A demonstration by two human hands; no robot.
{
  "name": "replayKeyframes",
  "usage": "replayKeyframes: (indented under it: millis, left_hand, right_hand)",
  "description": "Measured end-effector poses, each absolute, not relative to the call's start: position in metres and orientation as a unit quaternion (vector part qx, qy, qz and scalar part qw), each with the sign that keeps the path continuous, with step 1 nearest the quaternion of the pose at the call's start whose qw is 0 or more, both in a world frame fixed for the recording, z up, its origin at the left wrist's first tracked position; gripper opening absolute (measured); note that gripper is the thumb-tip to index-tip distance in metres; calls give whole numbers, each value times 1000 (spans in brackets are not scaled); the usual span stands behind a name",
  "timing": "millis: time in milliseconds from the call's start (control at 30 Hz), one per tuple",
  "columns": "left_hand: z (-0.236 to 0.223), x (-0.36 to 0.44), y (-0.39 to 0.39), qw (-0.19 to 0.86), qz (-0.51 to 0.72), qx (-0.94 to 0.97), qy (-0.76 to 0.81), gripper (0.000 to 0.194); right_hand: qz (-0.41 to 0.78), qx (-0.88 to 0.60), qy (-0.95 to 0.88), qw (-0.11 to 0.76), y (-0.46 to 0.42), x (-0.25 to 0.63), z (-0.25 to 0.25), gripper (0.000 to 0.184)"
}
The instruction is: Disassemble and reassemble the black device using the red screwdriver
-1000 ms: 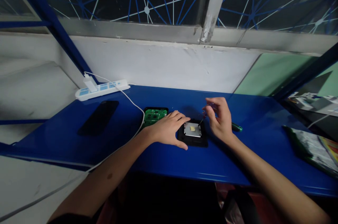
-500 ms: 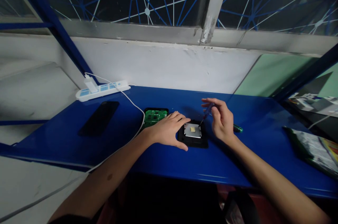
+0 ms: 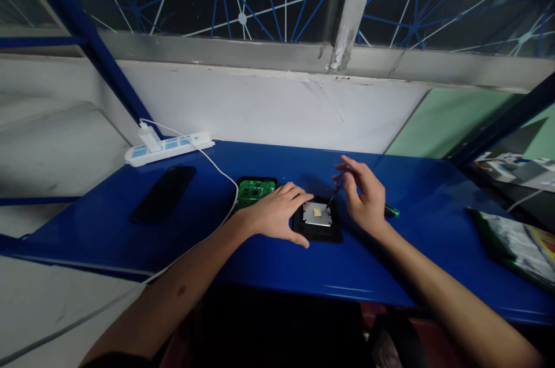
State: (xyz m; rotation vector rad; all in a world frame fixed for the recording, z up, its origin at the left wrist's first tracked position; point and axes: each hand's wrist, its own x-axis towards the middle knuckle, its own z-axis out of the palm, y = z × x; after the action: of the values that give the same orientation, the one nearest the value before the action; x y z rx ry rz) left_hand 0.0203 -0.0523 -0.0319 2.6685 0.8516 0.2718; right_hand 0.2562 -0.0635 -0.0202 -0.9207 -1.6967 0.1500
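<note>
Head view: silver plate (image 3: 319, 220) lies between both hands (image 3: 280, 210).

2 bare arms, converging. Left forearm (image 3: 208, 255) angled in from lower left, bearing 1 dark spot (image 3: 181, 290). Left hand (image 3: 277, 210) low, palm down, fingers forward and rightward, thumb splayed well apart. Right forearm (image 3: 446, 278) from lower right. Right hand (image 3: 365, 197) turned inward, fingertips leftward, thumb and fingers pinched. Hands near, not touching.

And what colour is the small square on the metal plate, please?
The square is pale yellow; the head view shows it.
</note>
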Motion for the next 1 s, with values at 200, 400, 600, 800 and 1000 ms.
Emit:
replayKeyframes:
  millis: [200,400,600,800,1000]
  left_hand:
    - [-27,20,-53,168,91,934,300,108]
    - [-26,18,-52,168,91,937,293,105]
    - [-19,16,-48,167,112,929,312,94]
    - [-19,19,-49,133,141,933,304,78]
    - [-29,22,-46,112,140,937,300,77]
  right_hand:
    - [49,-397,-689,604,-61,259,-20,45]
    - [90,-408,-652,632,-56,259,-25,35]
    - [115,-416,-649,627,-52,259,-32,26]
    - [153,-412,-641,629,-51,257,-37,25]
    - [149,-408,-638,636,-49,255,-39,22]
